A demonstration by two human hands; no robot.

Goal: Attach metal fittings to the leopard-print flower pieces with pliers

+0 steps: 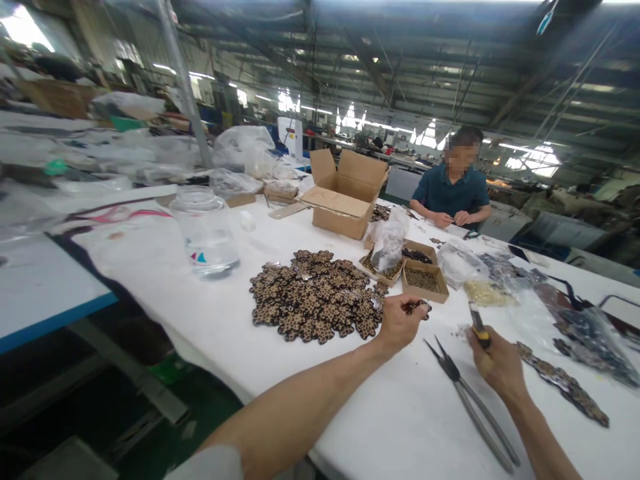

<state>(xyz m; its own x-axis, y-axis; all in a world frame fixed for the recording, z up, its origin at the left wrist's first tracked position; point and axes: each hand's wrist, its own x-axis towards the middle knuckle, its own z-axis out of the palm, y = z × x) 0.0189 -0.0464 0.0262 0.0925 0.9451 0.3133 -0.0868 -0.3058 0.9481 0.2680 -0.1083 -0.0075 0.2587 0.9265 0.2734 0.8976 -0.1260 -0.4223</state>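
Note:
My left hand (401, 325) is closed, pinching a small leopard-print flower-shaped piece (425, 309) above the white table. Its lower part is covered by my fingers. In my right hand (500, 365) is a yellow-and-black utility knife (481, 331), its blade end pointing away from me. Between and below the hands lie long-handled pliers (463, 387), jaws slightly apart. Left of my left hand spreads a heap of leopard-print flower pieces (315, 297). A stacked row of similar pieces (565, 383) lies right of my right hand.
Small cartons of metal fittings (425, 280) stand beyond my hands, near an open cardboard box (340, 220). A clear plastic jar (205, 233) with liquid stands left. Plastic bags (600, 347) lie right. A co-worker (453, 187) sits across the table (220, 333).

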